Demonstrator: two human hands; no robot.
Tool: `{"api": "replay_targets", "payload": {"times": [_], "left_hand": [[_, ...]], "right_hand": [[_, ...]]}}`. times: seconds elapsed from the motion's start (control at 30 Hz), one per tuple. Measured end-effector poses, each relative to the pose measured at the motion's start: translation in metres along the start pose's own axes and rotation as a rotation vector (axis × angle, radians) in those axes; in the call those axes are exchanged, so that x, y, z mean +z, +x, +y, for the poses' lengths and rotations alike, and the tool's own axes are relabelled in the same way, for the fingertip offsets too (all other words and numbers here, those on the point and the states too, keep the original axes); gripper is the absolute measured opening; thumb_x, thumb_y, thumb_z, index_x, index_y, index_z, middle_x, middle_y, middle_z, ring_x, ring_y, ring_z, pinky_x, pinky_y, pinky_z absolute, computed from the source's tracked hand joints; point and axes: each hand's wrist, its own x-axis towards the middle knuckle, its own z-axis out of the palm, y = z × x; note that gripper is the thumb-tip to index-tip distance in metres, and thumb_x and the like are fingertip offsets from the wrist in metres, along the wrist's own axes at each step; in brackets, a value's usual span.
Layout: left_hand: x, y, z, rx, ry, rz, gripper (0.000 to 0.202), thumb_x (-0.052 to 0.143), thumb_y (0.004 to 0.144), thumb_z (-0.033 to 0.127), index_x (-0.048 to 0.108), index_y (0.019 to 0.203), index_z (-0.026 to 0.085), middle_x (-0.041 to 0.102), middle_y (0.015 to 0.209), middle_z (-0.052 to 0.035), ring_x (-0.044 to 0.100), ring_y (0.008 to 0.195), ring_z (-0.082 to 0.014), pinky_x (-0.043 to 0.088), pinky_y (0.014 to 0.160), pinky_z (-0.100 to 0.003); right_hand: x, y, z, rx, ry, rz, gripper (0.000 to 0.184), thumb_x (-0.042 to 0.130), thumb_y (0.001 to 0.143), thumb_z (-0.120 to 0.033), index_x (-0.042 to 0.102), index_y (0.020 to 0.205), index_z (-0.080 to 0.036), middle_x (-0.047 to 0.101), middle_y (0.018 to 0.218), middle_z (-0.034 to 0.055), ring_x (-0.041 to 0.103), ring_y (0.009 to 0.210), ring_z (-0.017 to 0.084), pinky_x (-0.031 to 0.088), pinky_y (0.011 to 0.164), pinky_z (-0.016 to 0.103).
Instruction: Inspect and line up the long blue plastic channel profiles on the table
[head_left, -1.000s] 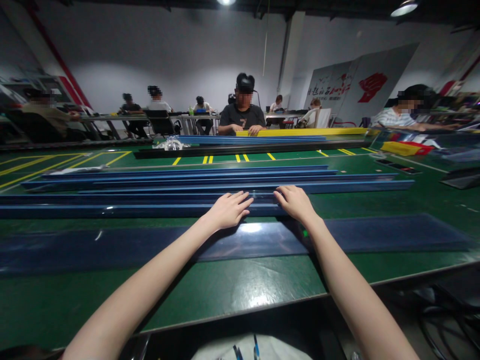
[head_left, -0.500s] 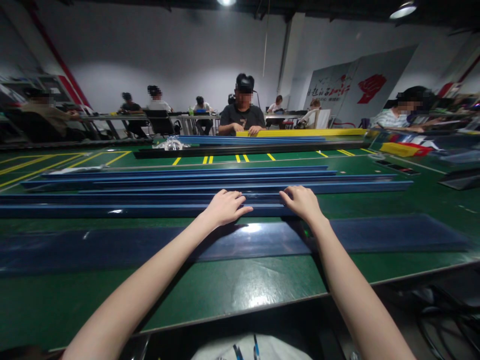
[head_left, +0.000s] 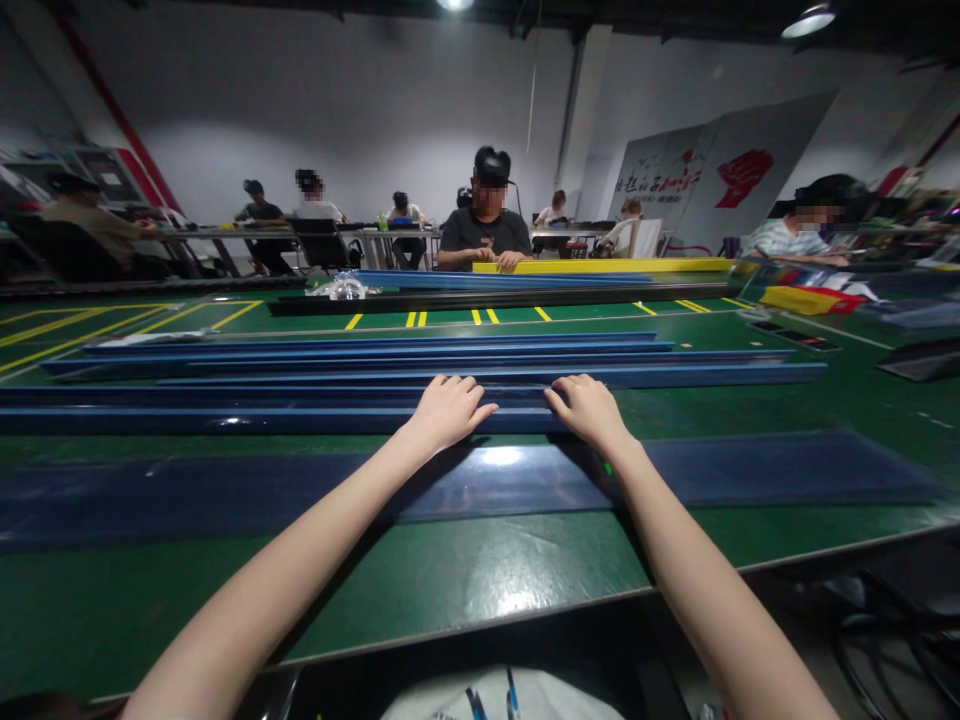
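Both hands are at the long blue plastic channel strip (head_left: 285, 421) nearest me in the group of strips on the green table. My left hand (head_left: 448, 408) is closed over it, fingers bent across the far side and thumb along the near wall. Just to the right, my right hand (head_left: 589, 405) grips the strip near its right end in the same manner, its fingertips partly hidden. Between the hands a short stretch of the channel shows. Closer to me, under my forearms, lies a flat, translucent blue plastic sheet (head_left: 270, 492).
More blue strips (head_left: 720, 374) lie just beyond my hands. Farther back are a black strip (head_left: 570, 298), clear crumpled plastic (head_left: 343, 287) and a yellow strip (head_left: 630, 266) held by a person (head_left: 484, 232) opposite. A phone (head_left: 806, 337) and yellow-red items (head_left: 810, 298) are at right.
My right hand has slid a little to the left along the strip, closer to my left hand. My left hand has shifted only slightly. The strips look the same.
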Motion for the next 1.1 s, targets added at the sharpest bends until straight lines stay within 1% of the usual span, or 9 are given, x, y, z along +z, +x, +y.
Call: {"api": "replay_targets", "payload": {"times": [0.13,0.23,0.33,0.47,0.63,0.77,0.83,0.93,1.1], "left_hand": [[0.003,0.000,0.005,0.087,-0.026,0.036,0.039,0.032,0.092,0.043,0.058,0.105,0.017,0.060,0.115,-0.0067,0.053,0.105,-0.0201,0.037,0.081,-0.032],[0.005,-0.001,0.008,0.133,-0.049,0.025,0.038,0.033,0.092,0.042,0.054,0.116,0.020,0.053,0.127,-0.0041,0.047,0.117,-0.0200,0.038,0.086,-0.032],[0.006,-0.002,0.009,0.146,-0.076,-0.030,0.040,0.031,0.093,0.041,0.049,0.124,0.023,0.050,0.131,-0.0024,0.045,0.120,-0.0188,0.039,0.089,-0.032],[0.005,-0.002,0.009,0.131,-0.096,-0.075,0.041,0.029,0.093,0.043,0.047,0.126,0.024,0.050,0.132,-0.0025,0.046,0.119,-0.0188,0.040,0.089,-0.033],[0.001,0.000,0.006,0.134,-0.103,-0.087,0.044,0.030,0.092,0.047,0.053,0.118,0.022,0.057,0.123,-0.0035,0.051,0.112,-0.0195,0.040,0.085,-0.032],[-0.003,0.001,0.002,0.098,-0.070,-0.084,0.046,0.027,0.092,0.048,0.062,0.096,0.019,0.066,0.101,-0.0047,0.058,0.096,-0.0189,0.039,0.076,-0.029],[-0.005,0.001,0.000,0.055,-0.052,-0.082,0.047,0.027,0.092,0.048,0.063,0.087,0.018,0.067,0.091,-0.0048,0.059,0.090,-0.0189,0.038,0.072,-0.029],[-0.006,0.001,-0.001,0.022,-0.031,-0.065,0.043,0.030,0.092,0.046,0.062,0.084,0.017,0.066,0.090,-0.0051,0.058,0.087,-0.0192,0.038,0.070,-0.029],[-0.002,0.000,0.001,0.057,0.019,-0.015,0.042,0.031,0.092,0.044,0.062,0.088,0.016,0.065,0.095,-0.0066,0.056,0.092,-0.0201,0.037,0.071,-0.030]], "right_hand": [[0.000,0.000,-0.005,-0.001,-0.026,-0.015,0.035,0.034,0.090,-0.036,0.062,0.091,-0.016,0.066,0.093,0.0099,0.056,0.091,0.022,0.035,0.073,0.029],[0.001,0.001,-0.006,-0.008,-0.031,-0.009,0.036,0.032,0.091,-0.035,0.062,0.093,-0.016,0.066,0.094,0.0100,0.055,0.092,0.022,0.035,0.074,0.030],[0.002,0.001,-0.007,-0.010,-0.023,-0.004,0.036,0.033,0.091,-0.036,0.062,0.093,-0.016,0.066,0.095,0.0099,0.055,0.092,0.022,0.035,0.075,0.030],[0.002,0.001,-0.002,-0.003,0.029,-0.004,0.034,0.034,0.090,-0.034,0.063,0.093,-0.017,0.067,0.095,0.0083,0.056,0.092,0.021,0.036,0.075,0.028],[0.000,0.002,0.012,0.056,0.070,0.012,0.033,0.035,0.089,-0.034,0.065,0.089,-0.019,0.068,0.091,0.0069,0.058,0.089,0.020,0.037,0.071,0.026],[-0.002,0.002,0.020,0.091,0.004,0.022,0.032,0.035,0.088,-0.028,0.065,0.087,-0.018,0.068,0.091,0.0084,0.059,0.087,0.020,0.036,0.070,0.027],[-0.003,0.002,0.020,0.103,-0.019,0.019,0.033,0.035,0.088,-0.031,0.066,0.085,-0.018,0.068,0.088,0.0087,0.059,0.086,0.020,0.037,0.068,0.027],[-0.005,0.001,0.019,0.124,-0.031,0.007,0.035,0.035,0.087,-0.034,0.067,0.082,-0.019,0.068,0.083,0.0087,0.060,0.081,0.020,0.036,0.064,0.027],[-0.007,0.000,0.017,0.115,-0.014,-0.005,0.032,0.038,0.084,-0.029,0.068,0.082,-0.020,0.069,0.084,0.0078,0.060,0.082,0.019,0.037,0.064,0.026]]}}
